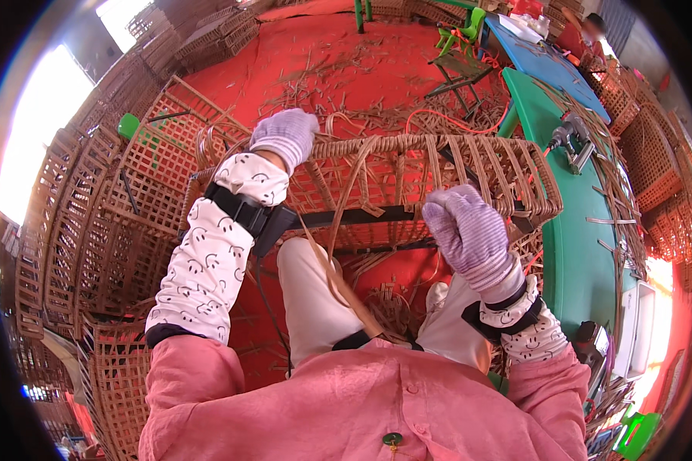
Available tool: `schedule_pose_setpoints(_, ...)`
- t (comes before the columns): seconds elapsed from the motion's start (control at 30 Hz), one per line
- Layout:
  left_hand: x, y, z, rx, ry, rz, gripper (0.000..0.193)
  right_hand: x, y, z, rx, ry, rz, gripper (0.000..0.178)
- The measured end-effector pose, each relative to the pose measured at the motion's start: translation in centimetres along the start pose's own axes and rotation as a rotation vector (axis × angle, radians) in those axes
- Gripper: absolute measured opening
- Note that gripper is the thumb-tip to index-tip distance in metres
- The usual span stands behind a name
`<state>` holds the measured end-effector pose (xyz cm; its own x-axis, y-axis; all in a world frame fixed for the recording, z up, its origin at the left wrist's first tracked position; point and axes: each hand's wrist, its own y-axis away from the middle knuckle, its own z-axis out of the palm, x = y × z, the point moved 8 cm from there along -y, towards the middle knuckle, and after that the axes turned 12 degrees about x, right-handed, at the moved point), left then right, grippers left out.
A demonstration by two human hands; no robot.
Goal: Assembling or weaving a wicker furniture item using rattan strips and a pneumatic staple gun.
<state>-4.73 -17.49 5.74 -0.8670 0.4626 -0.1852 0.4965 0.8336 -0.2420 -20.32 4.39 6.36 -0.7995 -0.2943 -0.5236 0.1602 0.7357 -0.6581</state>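
In front of my knees stands an open-weave basket frame (392,144) of brown flat strips, its long top rim wrapped and a dark bar running across it. My left hand (288,134), in a pale purple knit glove, is closed at the left part of that rim; its fingertips are hidden. My right hand (465,230), gloved the same way, is curled closed in front of the basket's right half, and what it holds, if anything, cannot be seen. A long tan strip (350,296) runs from the basket down to my lap.
Stacked woven panels (69,223) lean at the left. On the right, a green table (584,246) carries a nail-gun-like tool (573,142) and loose strips. Strip scraps litter the red floor (284,61). Beyond a blue table (542,58), another person (580,42) sits near more baskets.
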Motion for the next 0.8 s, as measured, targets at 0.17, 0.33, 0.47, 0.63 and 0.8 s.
schedule_pose_setpoints(0.17, 4.9, 1.9, -3.9, 0.258, 0.233, 0.180, 0.021, 0.8, -0.5, 2.2, 0.015, -0.156, 0.102, 0.017)
schedule_pose_setpoints(0.33, 7.3, 1.6, 0.4, -0.010, 0.775, 0.092, 0.031, 1.2, 0.6, 3.4, -0.123, -0.228, 0.294, 0.024)
schedule_pose_setpoints(0.47, 10.5, 1.3, -0.2, -0.373, 1.174, -0.267, 0.024, 2.5, 1.8, 4.3, -0.106, -0.567, 0.636, 0.033)
schedule_pose_setpoints(0.63, 12.6, 1.5, 0.0, -0.355, 1.431, -0.212, 0.021, 3.0, 2.9, 4.8, -0.240, -0.854, 1.024, 0.028)
schedule_pose_setpoints(0.8, 12.6, 2.3, 0.2, -0.364, 1.322, -0.002, 0.023, 3.2, 2.7, 4.7, -0.205, -0.926, 1.077, 0.029)
